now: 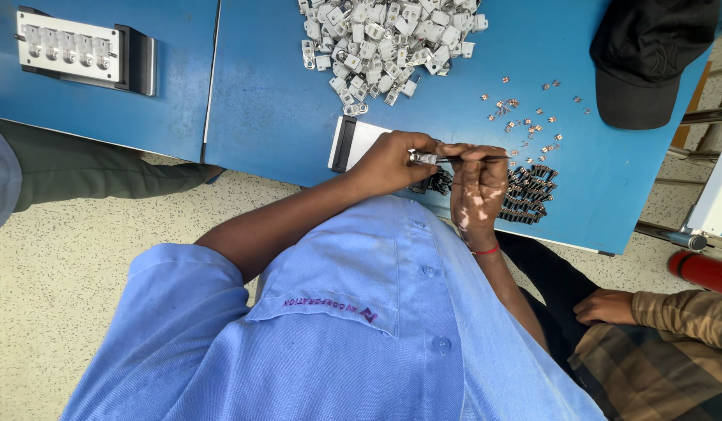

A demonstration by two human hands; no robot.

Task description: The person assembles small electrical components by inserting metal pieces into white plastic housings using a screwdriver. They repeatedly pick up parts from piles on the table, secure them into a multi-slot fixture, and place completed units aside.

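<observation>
A small shiny metal piece (418, 158) is pinched by the left hand (392, 162), a thin dark tool (474, 159) by the right hand (478, 191).

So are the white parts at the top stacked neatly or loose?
Loose. The white parts lie in a jumbled heap on the blue table, facing every way, with a few strays at the heap's lower edge.

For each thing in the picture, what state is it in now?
left hand: closed on a small metal part
right hand: gripping a thin dark tool
pile of metal parts: loose, heaped
small brown pieces: scattered
dark parts: laid in rows
black cap: lying on the blue table
</observation>
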